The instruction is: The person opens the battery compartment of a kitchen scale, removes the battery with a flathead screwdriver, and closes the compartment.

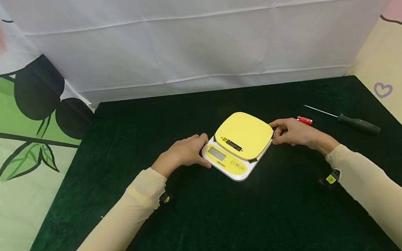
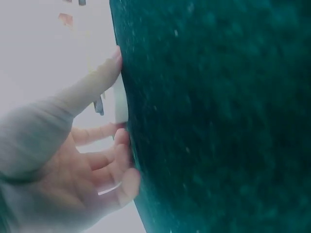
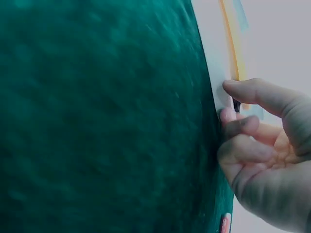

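Note:
A kitchen scale (image 1: pixel 243 134) with a yellow platform and a white base lies on the dark green cloth, turned at an angle. Its small display and several buttons face the near left side. My left hand (image 1: pixel 188 150) holds the scale's left corner, thumb along the near side and fingers around the far side. At the opposite corner my right hand (image 1: pixel 293 132) pinches the edge between thumb and curled fingers. In the right wrist view, the thumb of my right hand (image 3: pixel 272 141) touches the white side of the scale (image 3: pixel 214 53).
Just beyond my right hand lies a red battery (image 1: pixel 304 120), partly hidden by it. Further right rests a screwdriver (image 1: pixel 359 123) with a dark handle, its shaft pointing to the far left. A white cloth wall (image 1: pixel 211 46) stands behind the table.

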Tool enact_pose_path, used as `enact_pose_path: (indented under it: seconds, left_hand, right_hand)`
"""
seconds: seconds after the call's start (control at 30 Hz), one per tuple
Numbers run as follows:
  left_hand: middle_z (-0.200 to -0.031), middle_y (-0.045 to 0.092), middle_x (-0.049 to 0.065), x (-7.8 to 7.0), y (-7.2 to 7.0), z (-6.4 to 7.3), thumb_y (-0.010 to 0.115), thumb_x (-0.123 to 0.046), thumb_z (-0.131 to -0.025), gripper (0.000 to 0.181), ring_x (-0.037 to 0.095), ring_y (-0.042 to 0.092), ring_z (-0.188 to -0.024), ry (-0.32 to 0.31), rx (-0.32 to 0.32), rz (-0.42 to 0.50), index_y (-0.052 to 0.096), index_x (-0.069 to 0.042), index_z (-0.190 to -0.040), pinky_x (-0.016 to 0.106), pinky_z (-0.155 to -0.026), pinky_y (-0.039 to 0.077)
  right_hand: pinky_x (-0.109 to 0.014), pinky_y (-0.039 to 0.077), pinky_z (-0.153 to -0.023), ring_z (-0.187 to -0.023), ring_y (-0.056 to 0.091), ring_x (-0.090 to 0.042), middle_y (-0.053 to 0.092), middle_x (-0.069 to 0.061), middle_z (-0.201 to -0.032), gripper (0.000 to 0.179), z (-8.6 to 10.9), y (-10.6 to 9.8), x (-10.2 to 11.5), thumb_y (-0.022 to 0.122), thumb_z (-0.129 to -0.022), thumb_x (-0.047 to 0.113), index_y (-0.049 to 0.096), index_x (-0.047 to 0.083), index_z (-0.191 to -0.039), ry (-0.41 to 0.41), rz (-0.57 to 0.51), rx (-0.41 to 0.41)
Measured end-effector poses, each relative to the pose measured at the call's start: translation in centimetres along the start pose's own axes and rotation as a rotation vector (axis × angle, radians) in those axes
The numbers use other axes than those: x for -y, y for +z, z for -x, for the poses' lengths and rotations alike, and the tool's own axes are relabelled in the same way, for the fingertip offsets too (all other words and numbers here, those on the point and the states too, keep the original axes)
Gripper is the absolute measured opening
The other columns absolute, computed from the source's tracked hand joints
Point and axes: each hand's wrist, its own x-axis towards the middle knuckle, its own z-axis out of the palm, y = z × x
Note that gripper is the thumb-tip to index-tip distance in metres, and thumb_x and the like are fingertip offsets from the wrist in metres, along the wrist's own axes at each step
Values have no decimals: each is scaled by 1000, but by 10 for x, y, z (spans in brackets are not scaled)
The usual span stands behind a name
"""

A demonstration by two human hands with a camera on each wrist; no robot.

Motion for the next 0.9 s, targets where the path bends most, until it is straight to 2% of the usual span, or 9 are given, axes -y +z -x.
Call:
enact_pose_path:
  seconds: [0.13,0.23,0.4,0.5,0.73,0.9]
  left_hand:
    - [-117,49,2,7,0,-2,83,-48,-74,73,20,46,-102,33,-28,-31,49,-25,-135,36,-87,45]
    - [-133,43,5,12,0,-3,84,-49,-72,82,24,41,-116,68,-40,-31,47,-26,-140,42,-100,41]
    - [-160,21,6,18,3,-7,84,-53,-70,88,30,21,-146,106,-7,15,43,-26,-143,53,-118,24]
    - [-164,14,5,22,5,-10,84,-54,-69,86,30,11,-151,129,-1,56,44,-24,-139,54,-120,17]
    - [-164,12,5,24,11,-7,83,-50,-71,78,28,13,-151,203,-24,121,47,-18,-133,53,-119,22]
    - [-163,19,6,16,14,2,82,-54,-70,76,27,16,-151,186,-65,95,50,-15,-128,52,-119,24]
  right_hand:
    - [-26,42,-55,-69,49,-19,55,-10,-93,73,11,16,7,70,-89,19,32,1,-148,27,29,-34]
    - [-26,43,-54,-67,50,-19,55,-9,-89,80,18,28,12,72,-88,21,27,0,-150,69,9,-56]
    - [-26,42,-53,-64,50,-18,57,-7,-85,88,22,43,18,73,-87,19,18,0,-153,107,-45,-73]
    - [-26,43,-54,-64,50,-17,58,-6,-85,88,20,44,20,72,-87,18,16,0,-153,113,-58,-70]
    - [-25,42,-55,-64,48,-16,59,-6,-88,85,14,39,19,72,-86,14,19,2,-152,111,-111,-54]
    - [-24,39,-53,-61,45,-15,59,-5,-87,82,7,32,18,71,-86,12,21,4,-151,91,-138,-38]
